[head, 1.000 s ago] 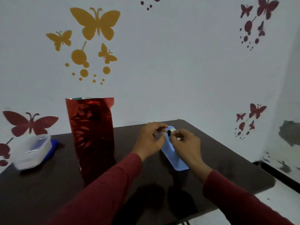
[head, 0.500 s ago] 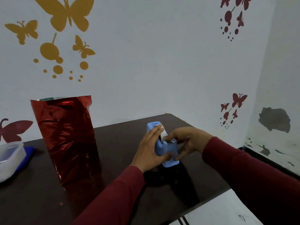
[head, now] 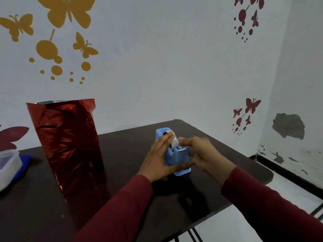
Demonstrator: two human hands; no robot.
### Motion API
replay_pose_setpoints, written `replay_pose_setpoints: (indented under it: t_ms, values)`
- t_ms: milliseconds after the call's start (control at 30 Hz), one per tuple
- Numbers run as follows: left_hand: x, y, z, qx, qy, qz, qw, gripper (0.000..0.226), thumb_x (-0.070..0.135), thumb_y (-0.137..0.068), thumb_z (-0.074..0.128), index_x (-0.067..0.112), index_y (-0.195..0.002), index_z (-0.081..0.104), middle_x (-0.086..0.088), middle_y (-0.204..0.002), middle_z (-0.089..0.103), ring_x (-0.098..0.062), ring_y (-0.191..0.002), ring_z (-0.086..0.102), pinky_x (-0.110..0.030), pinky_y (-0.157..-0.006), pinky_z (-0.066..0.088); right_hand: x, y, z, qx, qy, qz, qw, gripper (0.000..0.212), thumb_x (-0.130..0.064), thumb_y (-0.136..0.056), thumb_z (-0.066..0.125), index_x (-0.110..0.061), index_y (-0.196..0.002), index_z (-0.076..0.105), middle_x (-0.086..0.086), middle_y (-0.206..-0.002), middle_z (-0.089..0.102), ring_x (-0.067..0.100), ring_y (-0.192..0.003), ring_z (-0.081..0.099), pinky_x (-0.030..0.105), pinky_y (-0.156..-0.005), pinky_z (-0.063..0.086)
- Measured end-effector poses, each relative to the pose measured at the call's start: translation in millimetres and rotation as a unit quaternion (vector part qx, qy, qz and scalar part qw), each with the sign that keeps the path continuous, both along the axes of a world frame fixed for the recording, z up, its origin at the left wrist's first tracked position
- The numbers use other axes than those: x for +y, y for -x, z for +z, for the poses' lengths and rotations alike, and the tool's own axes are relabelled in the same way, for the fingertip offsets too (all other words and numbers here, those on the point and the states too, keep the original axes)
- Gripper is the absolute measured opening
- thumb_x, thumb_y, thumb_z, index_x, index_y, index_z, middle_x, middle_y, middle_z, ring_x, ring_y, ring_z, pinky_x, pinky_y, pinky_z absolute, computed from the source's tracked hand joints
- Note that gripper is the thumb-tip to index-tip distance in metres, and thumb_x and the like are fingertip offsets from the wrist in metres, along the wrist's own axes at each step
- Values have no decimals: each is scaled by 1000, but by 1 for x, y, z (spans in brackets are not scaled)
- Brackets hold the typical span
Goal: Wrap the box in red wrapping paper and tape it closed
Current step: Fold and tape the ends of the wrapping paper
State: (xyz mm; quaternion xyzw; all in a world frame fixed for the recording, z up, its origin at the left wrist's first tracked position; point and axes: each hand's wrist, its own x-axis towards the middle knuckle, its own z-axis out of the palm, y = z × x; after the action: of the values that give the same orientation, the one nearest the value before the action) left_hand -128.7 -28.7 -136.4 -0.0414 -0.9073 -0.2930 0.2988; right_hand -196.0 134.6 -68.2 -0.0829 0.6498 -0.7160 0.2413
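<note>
Dark table (head: 122, 198), unlabelled blue tape dispenser (head: 178, 157)

A person in dark red sleeves steadies a light blue plastic tape dispenser (head: 178, 155) on a dark brown table (head: 122, 145). The left hand (head: 158, 154) wraps its side, fingers laid along the white tape roll (head: 173, 141), thumb at the base. The right hand (head: 201, 152) pinches at the roll just above the cutter. Well left of the left fingers, a tall box sheathed in shiny red foil wrapping paper (head: 67, 144) stands upright, its top open.
</note>
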Motion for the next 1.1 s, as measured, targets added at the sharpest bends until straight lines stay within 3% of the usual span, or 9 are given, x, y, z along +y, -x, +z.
replay_pose_setpoints:
  t_ms: [133,300,467,633,700,767,933,1033,1100]
  values:
    - [1,0,0,14,45,6,999,101,60,-80,81,31,-161,28,33,-163,13,17,-147,9,2,-108,14,10,-8,-12,3,35,-9,999,12,1,-87,71,5,-97,75,22,-107,76,38,-99,74,54,-69,63]
    - [0,0,-3,22,58,4,998,96,53,-83,81,34,-160,27,39,-160,8,11,-151,7,2,-108,12,12,-6,-24,10,35,4,999,16,1,-86,71,6,-101,76,19,-110,77,41,-105,73,73,-86,54]
    - [1,0,-2,16,52,3,999,97,59,-80,81,35,-159,30,31,-164,14,9,-152,11,-4,-110,15,16,-3,-33,34,20,15,999,18,-1,-91,72,5,-107,76,21,-105,78,40,-98,75,55,-76,64]
    - [0,1,-4,6,32,-1,999,94,52,-82,83,35,-159,31,25,-166,19,3,-154,14,-17,-117,25,11,2,-33,129,-85,9,988,12,-7,-83,73,-7,-93,80,13,-106,77,34,-89,76,45,-72,66]
    - [1,2,-5,6,24,1,1000,93,51,-83,82,34,-159,32,23,-166,21,1,-154,15,-26,-120,30,13,-4,-27,245,-200,17,949,12,-1,-81,71,-9,-83,80,0,-98,77,19,-80,74,28,-67,62]
    - [-1,2,-6,-2,24,-5,1000,95,50,-82,82,33,-160,30,22,-167,20,-1,-155,13,-33,-122,31,17,-5,-29,300,-233,21,925,8,1,-78,74,-2,-75,80,-12,-102,73,13,-85,72,31,-74,63]
    - [4,-6,-1,32,14,-12,999,82,46,-79,68,32,-155,41,20,-163,30,-13,-155,17,-48,-123,26,32,1,-40,202,-74,11,976,31,-28,-97,70,-6,-80,83,-12,-111,79,15,-106,73,49,-94,61]
    - [18,-11,19,119,-3,11,993,48,47,-87,64,32,-133,65,18,-134,61,-9,-132,41,-39,-111,40,40,-11,-33,221,-5,-10,975,47,-38,-105,56,-12,-78,84,-13,-122,74,4,-120,64,38,-94,59]
    - [29,-15,36,129,-20,0,991,37,49,-89,67,33,-122,72,17,-120,69,-6,-124,45,-17,-103,39,45,-18,-27,238,18,-17,971,57,-47,-107,48,-14,-78,84,-14,-126,72,1,-119,64,33,-91,56]
